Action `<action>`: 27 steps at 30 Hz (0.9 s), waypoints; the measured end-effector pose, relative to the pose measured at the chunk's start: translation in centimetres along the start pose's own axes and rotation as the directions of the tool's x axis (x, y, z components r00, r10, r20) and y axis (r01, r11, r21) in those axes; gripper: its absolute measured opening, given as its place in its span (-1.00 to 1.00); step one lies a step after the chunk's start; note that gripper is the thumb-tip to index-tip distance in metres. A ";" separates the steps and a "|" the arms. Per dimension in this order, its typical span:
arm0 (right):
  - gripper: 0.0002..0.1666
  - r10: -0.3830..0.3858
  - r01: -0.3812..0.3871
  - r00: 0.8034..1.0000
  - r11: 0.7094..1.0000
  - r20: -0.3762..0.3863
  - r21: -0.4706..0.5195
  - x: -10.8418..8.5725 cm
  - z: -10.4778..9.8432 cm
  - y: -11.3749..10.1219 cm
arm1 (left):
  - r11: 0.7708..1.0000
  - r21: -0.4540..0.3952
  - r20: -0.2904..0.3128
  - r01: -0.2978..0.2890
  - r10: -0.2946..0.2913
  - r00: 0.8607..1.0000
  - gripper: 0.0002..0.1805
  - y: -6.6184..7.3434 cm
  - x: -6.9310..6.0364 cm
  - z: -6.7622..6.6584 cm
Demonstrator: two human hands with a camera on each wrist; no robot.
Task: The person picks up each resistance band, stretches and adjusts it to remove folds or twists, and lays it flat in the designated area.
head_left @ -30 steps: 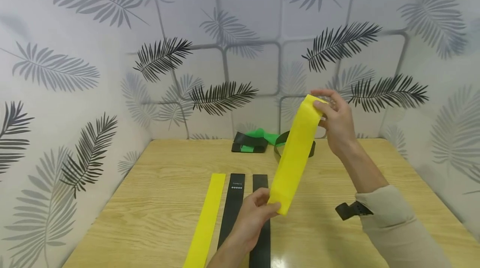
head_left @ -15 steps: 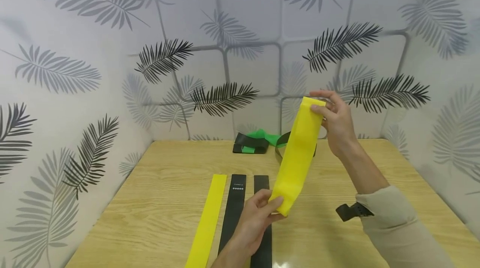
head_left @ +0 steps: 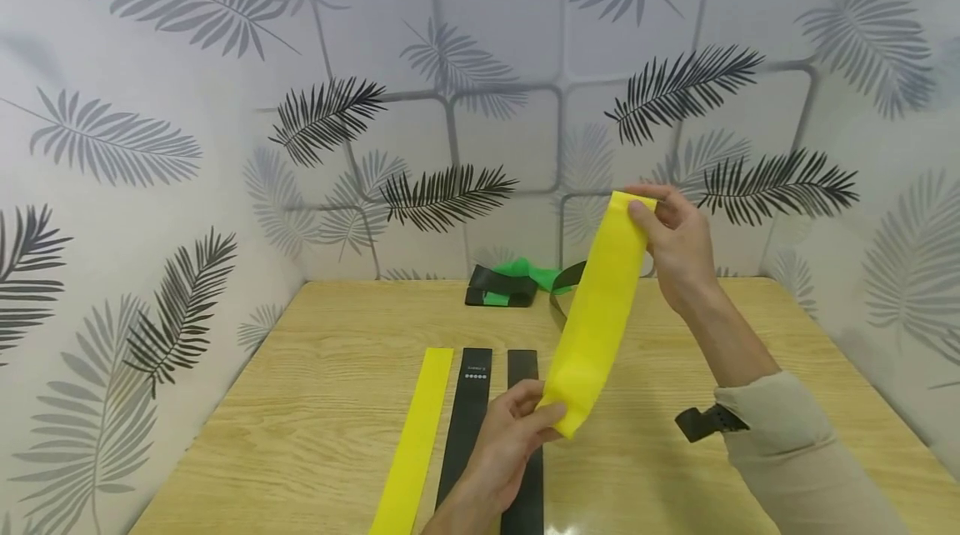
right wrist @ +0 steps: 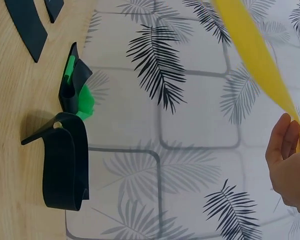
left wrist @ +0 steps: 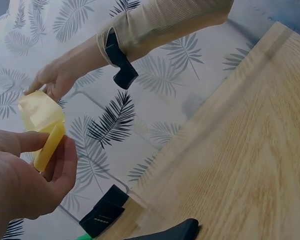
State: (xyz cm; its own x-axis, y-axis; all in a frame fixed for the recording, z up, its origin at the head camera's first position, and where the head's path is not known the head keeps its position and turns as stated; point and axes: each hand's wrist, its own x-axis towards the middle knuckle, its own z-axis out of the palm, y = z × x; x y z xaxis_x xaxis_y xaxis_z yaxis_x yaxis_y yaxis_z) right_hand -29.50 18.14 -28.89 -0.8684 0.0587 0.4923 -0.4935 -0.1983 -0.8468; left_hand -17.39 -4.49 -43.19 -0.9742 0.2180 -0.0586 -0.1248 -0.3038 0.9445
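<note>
A yellow resistance band (head_left: 596, 310) is stretched out in the air over the table, slanting from lower left to upper right. My left hand (head_left: 504, 439) pinches its lower end between thumb and fingers, and the left wrist view shows that end folded in the grip of the left hand (left wrist: 32, 170). At the upper end my right hand (head_left: 681, 247) pinches the band, thumb on the near face. In the right wrist view the right hand (right wrist: 292, 162) grips the band's narrow edge, and the yellow band (right wrist: 255, 55) runs up from it.
Flat on the wooden table (head_left: 315, 402) lie another yellow band (head_left: 414, 435), a black band with white print (head_left: 468, 414) and a second black band (head_left: 522, 364). Behind them, near the wall, sit a black-and-green bundle of bands (head_left: 502, 285) and a looped black band (right wrist: 65, 165).
The held yellow band twists and bows a little between my hands, its faces parting and then flattening. Both hands keep hold and shift only slightly.
</note>
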 end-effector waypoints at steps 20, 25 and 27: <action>-0.55 0.117 -0.119 0.992 0.991 -0.037 -0.057 0.3 -0.5 0.8 | 0.993 0.116 -0.107 -0.036 0.049 0.993 -0.63 0.3 -0.1 -0.1; -0.54 0.189 -0.197 0.976 0.978 -0.111 -0.068 0.2 -0.8 0.8 | 0.981 0.188 -0.118 -0.051 0.074 0.990 -0.62 0.1 -0.2 -0.1; -0.57 0.213 -0.220 0.969 0.974 -0.123 -0.047 0.1 -1.0 0.8 | 0.977 0.208 -0.119 -0.049 0.075 0.990 -0.64 0.0 -0.3 -0.1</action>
State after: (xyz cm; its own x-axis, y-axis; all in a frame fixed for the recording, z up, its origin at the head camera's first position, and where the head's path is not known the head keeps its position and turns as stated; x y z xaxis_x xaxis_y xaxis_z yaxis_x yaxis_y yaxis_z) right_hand -30.08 19.00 -29.72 -0.9528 0.1347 0.2722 -0.2920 -0.1600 -0.9429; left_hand -17.09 -4.61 -43.19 -0.9963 0.0824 -0.0261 -0.0354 -0.1147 0.9928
